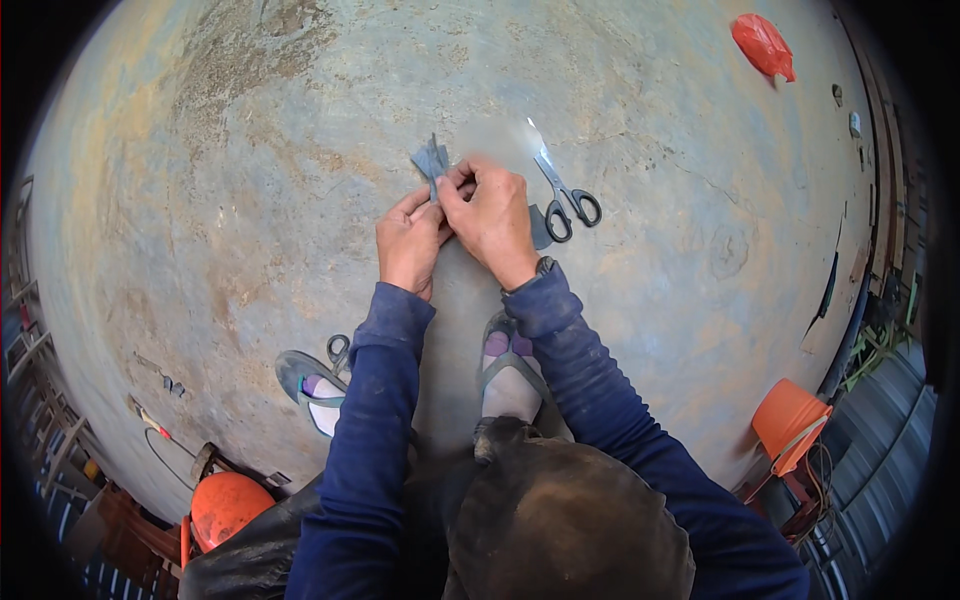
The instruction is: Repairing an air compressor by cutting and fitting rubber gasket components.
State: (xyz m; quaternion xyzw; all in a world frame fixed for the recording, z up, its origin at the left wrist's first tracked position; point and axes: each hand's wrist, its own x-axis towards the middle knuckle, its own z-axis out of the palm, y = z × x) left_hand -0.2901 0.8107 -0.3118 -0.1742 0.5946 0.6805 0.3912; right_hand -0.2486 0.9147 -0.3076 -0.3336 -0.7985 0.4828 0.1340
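Observation:
Pinched between both my hands, above the floor, is a small grey-blue folded piece (430, 162) of thin material, its loose ends fanning out at the far side. The fingers of my left hand (408, 242) close on its near end. My right hand (492, 218) grips it with thumb and fingertips from the right; some fingers are hidden. Scissors (561, 190) with black handles lie on the floor just right of my right hand. Partly behind that wrist, a flat grey-blue piece (540, 230) rests beside the scissor handles.
Near my left foot in its sandal (293, 374) is a dark looped handle (339, 347), partly hidden by my sleeve. A red plastic bag (763, 46) lies far right. An orange bucket (788, 424) stands at right, and a rounded orange object (226, 508) sits at lower left.

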